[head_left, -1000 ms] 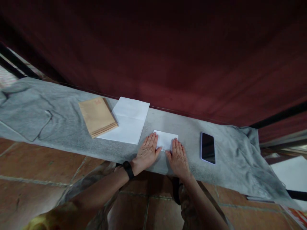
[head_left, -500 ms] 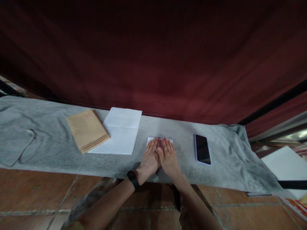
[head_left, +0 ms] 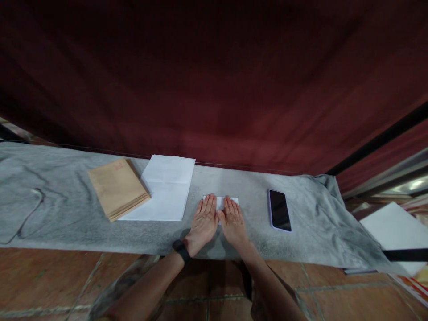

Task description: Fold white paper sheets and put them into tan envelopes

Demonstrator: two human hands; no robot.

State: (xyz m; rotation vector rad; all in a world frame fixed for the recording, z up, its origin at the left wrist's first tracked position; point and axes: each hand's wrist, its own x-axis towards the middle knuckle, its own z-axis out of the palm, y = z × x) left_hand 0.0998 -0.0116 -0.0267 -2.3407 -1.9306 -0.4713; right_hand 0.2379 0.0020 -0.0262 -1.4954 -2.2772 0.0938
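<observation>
A small piece of folded white paper (head_left: 220, 204) lies on the grey cloth, mostly covered by my hands. My left hand (head_left: 204, 220) rests flat on its left part, fingers stretched forward, with a dark band on the wrist. On the right part my right hand (head_left: 233, 223) lies flat too, its thumb close to the left hand. A strip of the paper shows between the hands and along the far edge. Neither hand grips anything.
Left of my hands are large white sheets (head_left: 169, 191) with a crease, partly under a stack of brown envelopes (head_left: 118, 187). A phone (head_left: 280, 210) lies to the right. The grey cloth (head_left: 310, 223) covers a narrow bench before a dark red curtain (head_left: 214, 89). A cord (head_left: 28, 218) lies far left.
My hands have moved slightly apart, the left one shifting leftward, so more of the white paper shows between them. The whole view has shifted a little.
</observation>
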